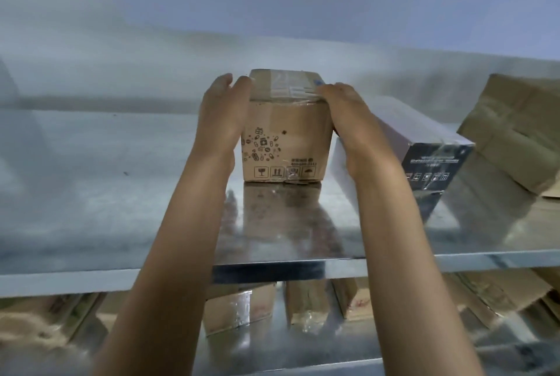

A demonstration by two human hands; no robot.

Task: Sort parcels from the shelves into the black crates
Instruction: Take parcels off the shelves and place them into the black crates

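left hand, right hand, straight fingers pressing one cardboard box, one white box beside

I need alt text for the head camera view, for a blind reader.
A person's left hand and right hand press the two sides of a taped cardboard box on a metal shelf. A white-and-black box lies right of it; more parcels stand one shelf below.

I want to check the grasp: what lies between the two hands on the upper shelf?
In the head view, a taped cardboard box stands between the left hand and the right hand, which lie against its sides.
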